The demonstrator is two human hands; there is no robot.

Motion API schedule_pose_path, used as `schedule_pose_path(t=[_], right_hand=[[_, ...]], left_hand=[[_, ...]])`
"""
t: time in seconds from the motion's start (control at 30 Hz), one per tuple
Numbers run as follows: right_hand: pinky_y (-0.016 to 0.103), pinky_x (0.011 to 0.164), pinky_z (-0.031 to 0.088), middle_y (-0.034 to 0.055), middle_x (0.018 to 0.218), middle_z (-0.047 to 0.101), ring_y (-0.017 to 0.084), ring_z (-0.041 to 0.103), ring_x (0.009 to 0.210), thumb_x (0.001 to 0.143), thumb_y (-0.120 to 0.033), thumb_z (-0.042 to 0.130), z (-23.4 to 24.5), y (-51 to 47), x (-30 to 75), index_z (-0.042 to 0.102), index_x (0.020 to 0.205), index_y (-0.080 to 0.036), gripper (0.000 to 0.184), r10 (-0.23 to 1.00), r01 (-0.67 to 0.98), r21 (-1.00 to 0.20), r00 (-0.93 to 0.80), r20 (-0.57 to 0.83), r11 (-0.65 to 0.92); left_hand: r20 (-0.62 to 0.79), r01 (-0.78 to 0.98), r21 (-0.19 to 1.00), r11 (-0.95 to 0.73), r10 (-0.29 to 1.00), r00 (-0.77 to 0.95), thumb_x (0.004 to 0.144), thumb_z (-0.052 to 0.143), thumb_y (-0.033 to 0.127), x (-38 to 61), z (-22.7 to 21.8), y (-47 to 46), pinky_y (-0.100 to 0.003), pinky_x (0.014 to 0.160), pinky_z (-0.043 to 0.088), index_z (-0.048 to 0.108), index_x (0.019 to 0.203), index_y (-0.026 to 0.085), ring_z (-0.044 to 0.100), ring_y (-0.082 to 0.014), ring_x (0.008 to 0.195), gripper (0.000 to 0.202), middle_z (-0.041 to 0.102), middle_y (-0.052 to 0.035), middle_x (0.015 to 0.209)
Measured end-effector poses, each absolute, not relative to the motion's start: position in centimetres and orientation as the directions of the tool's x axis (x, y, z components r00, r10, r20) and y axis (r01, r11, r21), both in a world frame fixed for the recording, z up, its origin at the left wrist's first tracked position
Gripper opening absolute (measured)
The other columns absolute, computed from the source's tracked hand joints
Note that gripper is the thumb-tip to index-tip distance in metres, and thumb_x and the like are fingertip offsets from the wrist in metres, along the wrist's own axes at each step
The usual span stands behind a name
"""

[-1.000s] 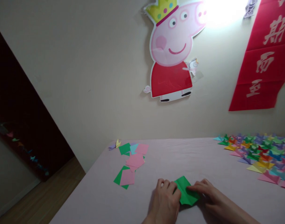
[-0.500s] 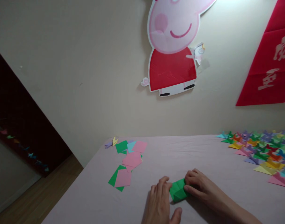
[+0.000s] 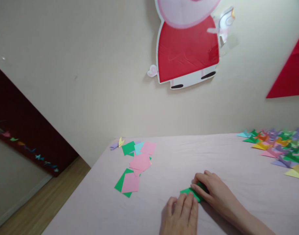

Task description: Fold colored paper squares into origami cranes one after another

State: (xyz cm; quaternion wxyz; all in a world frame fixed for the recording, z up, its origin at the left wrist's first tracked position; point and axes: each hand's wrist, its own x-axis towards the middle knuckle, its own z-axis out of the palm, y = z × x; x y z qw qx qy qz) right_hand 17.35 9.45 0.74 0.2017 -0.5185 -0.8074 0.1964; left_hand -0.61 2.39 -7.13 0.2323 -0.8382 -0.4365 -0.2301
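A folded green paper (image 3: pixel 190 193) lies on the pink table (image 3: pixel 225 163), now a narrow strip. My right hand (image 3: pixel 210 191) lies over its far end, fingers pressed down flat on it. My left hand (image 3: pixel 181 215) rests at the strip's near edge with its fingertips touching the paper, fingers together and laid flat. Most of the green paper is hidden under the two hands.
Loose square sheets (image 3: pixel 136 163) in pink, green and blue lie scattered at the table's left, with two small folded pieces (image 3: pixel 117 143) behind them. Several coloured folded paper cranes (image 3: pixel 279 147) cover the right end. The table's left edge drops to a wooden floor (image 3: pixel 46 202).
The green paper has been folded from a wider shape into a narrow strip. Both hands moved closer together over it, and the view tilted downward.
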Motion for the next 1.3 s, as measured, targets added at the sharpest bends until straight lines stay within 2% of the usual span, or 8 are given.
schedule_pose_path(t=[0.13,0.3,0.47,0.57,0.77,0.87,1.13,1.3], right_hand=[[0.035,0.072,0.042,0.0059,0.077,0.066,0.024,0.059,0.078,0.092,-0.039,0.050,0.6,9.4,17.4,0.065,0.077,-0.023,0.027,0.921,0.762,-0.527,-0.368,0.127,0.377],[0.035,0.073,0.042,0.0064,0.077,0.067,0.024,0.058,0.078,0.090,-0.035,0.050,0.6,9.3,17.2,0.065,0.076,-0.023,0.024,0.926,0.773,-0.518,-0.356,0.125,0.367],[0.035,0.073,0.041,0.0062,0.077,0.066,0.024,0.058,0.078,0.091,-0.033,0.050,0.5,9.3,17.1,0.065,0.079,-0.022,0.022,0.926,0.793,-0.483,-0.354,0.130,0.371],[0.034,0.073,0.040,0.0060,0.078,0.066,0.024,0.059,0.078,0.091,-0.031,0.051,0.5,9.3,17.1,0.065,0.078,-0.022,0.021,0.925,0.805,-0.461,-0.356,0.129,0.374],[0.034,0.074,0.040,0.0063,0.080,0.067,0.024,0.059,0.080,0.092,-0.029,0.051,0.7,9.2,16.9,0.066,0.081,-0.022,0.020,0.927,0.814,-0.449,-0.361,0.105,0.368],[0.034,0.074,0.039,0.0064,0.081,0.067,0.024,0.058,0.080,0.092,-0.028,0.052,0.6,9.2,16.9,0.066,0.081,-0.022,0.019,0.928,0.817,-0.446,-0.357,0.109,0.366],[0.033,0.072,0.037,0.0046,0.077,0.067,0.022,0.057,0.077,0.092,-0.024,0.053,0.4,9.0,16.9,0.064,0.079,-0.021,0.017,0.914,0.797,-0.448,-0.361,0.185,0.406],[0.033,0.072,0.037,0.0036,0.077,0.068,0.023,0.057,0.078,0.092,-0.022,0.056,0.7,8.9,16.7,0.064,0.078,-0.021,0.016,0.912,0.804,-0.431,-0.368,0.184,0.411]], left_hand=[[0.603,0.824,-0.200,-0.531,0.596,0.530,0.100,0.033,0.020,-0.9,-6.0,2.2,-0.032,0.089,0.045,0.056,0.130,0.020,0.058,-0.0199,0.115,0.038,0.061,-0.0027,0.133],[0.626,0.839,-0.165,-0.519,0.602,0.495,0.099,0.028,0.017,-0.8,-5.5,2.0,-0.032,0.090,0.045,0.059,0.129,0.020,0.058,-0.0197,0.113,0.043,0.064,-0.0024,0.130],[0.536,0.826,-0.165,-0.539,0.654,0.534,0.102,0.033,0.029,-0.8,-5.8,1.8,-0.034,0.092,0.044,0.054,0.133,0.019,0.058,-0.0231,0.115,0.039,0.060,-0.0059,0.135],[0.540,0.835,-0.155,-0.529,0.662,0.520,0.102,0.033,0.033,-0.7,-5.7,1.7,-0.035,0.091,0.043,0.055,0.133,0.019,0.058,-0.0230,0.114,0.040,0.060,-0.0049,0.135],[0.538,0.817,-0.148,-0.557,0.648,0.540,0.097,0.026,0.062,-0.7,-4.9,1.7,-0.035,0.091,0.041,0.057,0.131,0.016,0.057,-0.0247,0.113,0.064,0.061,-0.0072,0.133],[0.512,0.808,-0.142,-0.572,0.656,0.554,0.097,0.024,0.064,-0.9,-4.4,1.7,-0.036,0.091,0.040,0.056,0.132,0.015,0.056,-0.0239,0.113,0.068,0.060,-0.0061,0.135],[0.324,0.801,-0.087,-0.592,0.744,0.585,0.094,0.033,0.064,-0.9,-2.8,1.4,-0.041,0.100,0.037,0.051,0.139,0.015,0.054,-0.0269,0.117,0.069,0.056,-0.0082,0.139],[0.301,0.800,-0.042,-0.598,0.756,0.581,0.092,0.031,0.071,-0.9,-1.8,1.2,-0.043,0.099,0.037,0.055,0.135,0.015,0.054,-0.0279,0.118,0.075,0.056,-0.0106,0.138]])
